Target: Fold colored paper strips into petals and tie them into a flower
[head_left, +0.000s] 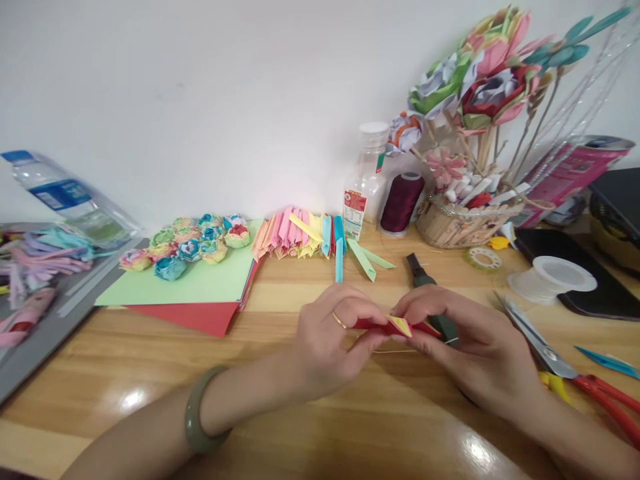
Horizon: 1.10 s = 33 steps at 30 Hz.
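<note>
A small folded piece of red and yellow paper [401,326] is held between both hands, above the wooden table [280,413]. My left hand [340,333], with a ring and a green bangle, pinches its left end between thumb and fingers. From the right, my right hand [465,343] pinches the other end. Beneath the right hand lies a dark strap-like object [419,272], partly hidden. Folded paper strips [295,233] stand in a row near the wall, with loose green strips [367,257] beside them. Small paper flowers [189,250] rest on green paper [200,291] at the left.
Scissors [550,357] with red handles lie right of my right hand, near a white spool [550,280] and black phone-like slab [595,297]. Behind stand a glass bottle [363,187], purple thread [401,203] and a flower basket [460,223]. A water bottle [65,193] leans far left.
</note>
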{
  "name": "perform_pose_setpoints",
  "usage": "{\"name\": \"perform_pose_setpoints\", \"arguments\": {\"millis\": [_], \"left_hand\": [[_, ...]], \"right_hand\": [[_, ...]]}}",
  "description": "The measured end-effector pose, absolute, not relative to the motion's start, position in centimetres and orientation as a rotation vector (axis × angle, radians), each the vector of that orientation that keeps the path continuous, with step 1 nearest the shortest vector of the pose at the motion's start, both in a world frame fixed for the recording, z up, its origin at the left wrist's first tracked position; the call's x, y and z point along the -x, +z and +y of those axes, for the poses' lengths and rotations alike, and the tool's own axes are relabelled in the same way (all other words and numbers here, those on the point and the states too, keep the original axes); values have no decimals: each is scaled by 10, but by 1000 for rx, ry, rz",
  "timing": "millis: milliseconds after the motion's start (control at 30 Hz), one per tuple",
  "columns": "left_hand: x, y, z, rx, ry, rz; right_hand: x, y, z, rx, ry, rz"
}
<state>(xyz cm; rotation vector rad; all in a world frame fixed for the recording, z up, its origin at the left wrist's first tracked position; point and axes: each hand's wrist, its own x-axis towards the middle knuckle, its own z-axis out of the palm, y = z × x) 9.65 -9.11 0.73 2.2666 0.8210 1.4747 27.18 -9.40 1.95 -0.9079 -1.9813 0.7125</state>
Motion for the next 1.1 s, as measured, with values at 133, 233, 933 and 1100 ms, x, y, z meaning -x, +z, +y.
{"name": "perform_pose_setpoints", "arguments": {"millis": [133, 233, 933, 1100], "left_hand": [[-96, 8, -90, -2212, 1447, 776], [-95, 11, -89, -2161, 1385, 758], [-94, 17, -82, -1301, 711, 929], [-93, 10, -78, -1162, 689, 929]], "right_hand": [[-273, 18, -93, 895, 752, -1973], [-273, 17, -92, 878, 815, -1957], [-267, 27, -84, 1099, 1602, -1554], [-268, 27, -83, 1147, 1668, -1572]]}}
